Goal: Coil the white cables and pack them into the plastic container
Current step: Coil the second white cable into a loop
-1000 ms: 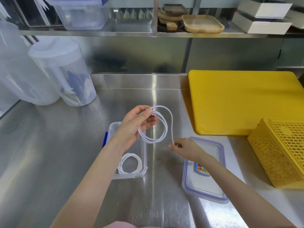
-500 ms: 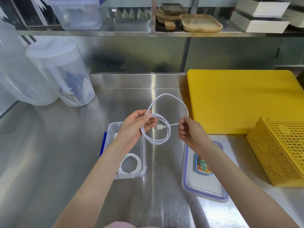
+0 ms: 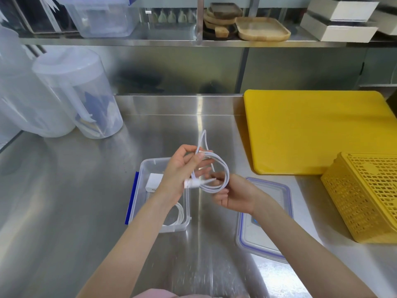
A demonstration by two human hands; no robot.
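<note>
A white cable [image 3: 223, 168] is wound into a small coil above the steel counter, with one narrow loop sticking up behind it. My left hand [image 3: 182, 168] grips the coil at its top between thumb and fingers. My right hand [image 3: 234, 194] is under the coil, palm up, its fingers pinching the cable's end near the plug. Below my left hand stands the clear plastic container [image 3: 137, 203] with a blue clip. Inside it lie a second coiled white cable [image 3: 179, 214] and a white charger block [image 3: 153, 181].
The container's lid [image 3: 270, 239] lies flat to the right. A yellow cutting board [image 3: 311, 130] and a yellow basket [image 3: 369, 196] fill the right side. Two clear plastic pitchers [image 3: 81, 97] stand at the back left. A steel shelf [image 3: 150, 40] runs overhead.
My right hand has brought the loose end in under the coil, and the wide outer loop has shrunk to a narrow one. The left hand has kept its hold.
</note>
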